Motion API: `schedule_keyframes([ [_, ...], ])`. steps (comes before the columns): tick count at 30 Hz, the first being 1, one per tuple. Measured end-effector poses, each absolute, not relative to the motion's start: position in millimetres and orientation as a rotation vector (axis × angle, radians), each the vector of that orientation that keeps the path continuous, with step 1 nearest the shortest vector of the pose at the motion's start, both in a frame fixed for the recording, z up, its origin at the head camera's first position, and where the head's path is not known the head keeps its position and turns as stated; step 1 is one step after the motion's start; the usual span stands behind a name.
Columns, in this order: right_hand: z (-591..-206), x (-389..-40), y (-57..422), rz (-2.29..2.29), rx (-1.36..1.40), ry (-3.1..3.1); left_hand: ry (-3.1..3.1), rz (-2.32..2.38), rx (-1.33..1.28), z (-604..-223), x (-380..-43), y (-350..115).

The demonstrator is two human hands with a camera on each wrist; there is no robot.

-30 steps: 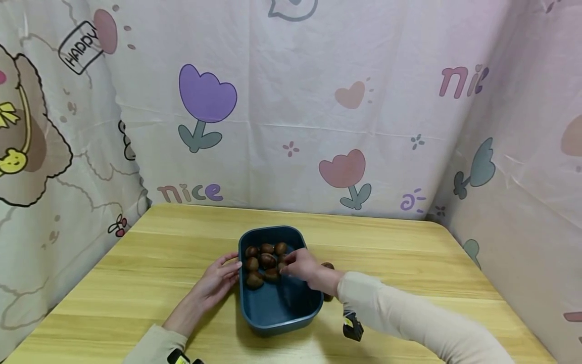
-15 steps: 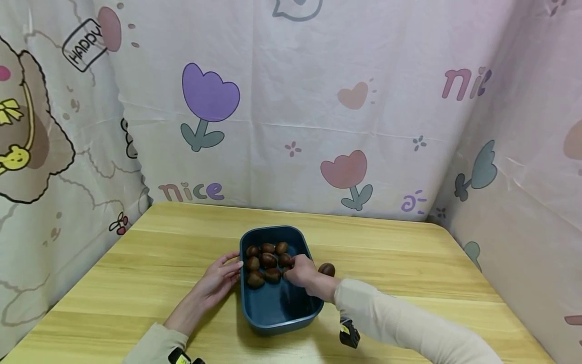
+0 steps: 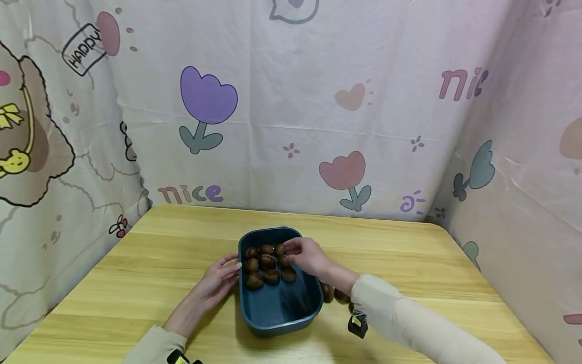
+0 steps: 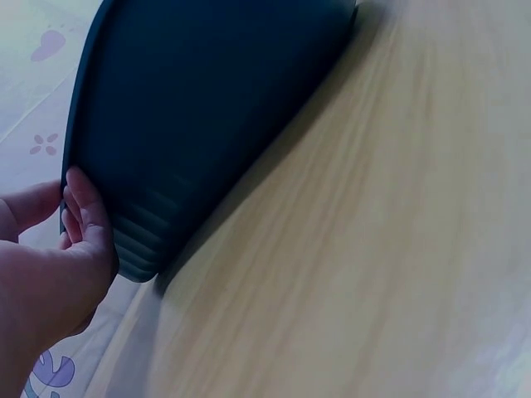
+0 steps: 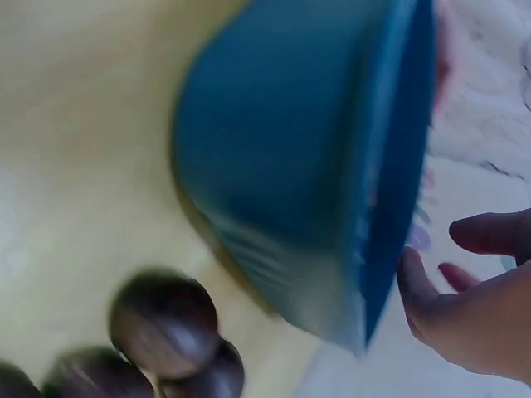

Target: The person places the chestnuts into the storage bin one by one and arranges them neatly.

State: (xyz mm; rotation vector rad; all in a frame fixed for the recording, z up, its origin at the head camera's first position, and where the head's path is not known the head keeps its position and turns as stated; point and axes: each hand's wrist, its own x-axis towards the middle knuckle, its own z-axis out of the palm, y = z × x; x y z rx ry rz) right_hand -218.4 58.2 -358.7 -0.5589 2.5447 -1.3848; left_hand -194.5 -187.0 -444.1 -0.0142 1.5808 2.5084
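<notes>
A dark blue plastic bin [image 3: 282, 306] stands on the table with several brown chestnuts [image 3: 268, 262] grouped in rows toward its far end. One chestnut [image 3: 288, 274] sits at the near right corner of that group. My left hand [image 3: 217, 282] holds the bin's left side; in the left wrist view thumb and fingers pinch its rim. Over the bin's right rim is my right hand [image 3: 311, 259], partly covering the rim. In the right wrist view that hand [image 5: 473, 298] has thumb and fingers apart, holding nothing.
Loose chestnuts [image 3: 327, 292] lie on the wooden table [image 3: 400, 263] just right of the bin, partly behind the right forearm. A printed curtain [image 3: 282, 101] hangs along the table's back and sides.
My right hand has let go of a chestnut in the near row inside the bin and moved up and right to the rim. The left hand stays on the bin.
</notes>
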Motion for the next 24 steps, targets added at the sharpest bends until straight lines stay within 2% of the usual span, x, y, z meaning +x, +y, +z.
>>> schedule_keyframes([
  [4, -352, -227, 71, -1.414, -0.623, 2.653, 1.57, 2.511, -0.016, -444, -195, -187],
  [9, -355, -234, 90, -1.437, -0.553, 2.756, 1.562, 2.517, -0.014, -443, -194, -187],
  [18, -391, -233, 128, -1.593, -0.223, 2.682, 1.576, 2.513, -0.008, -443, -192, -188],
  [24, -414, -226, 141, -1.542, -0.173, 2.68, 1.569, 2.507, -0.002, -442, -192, -188],
])
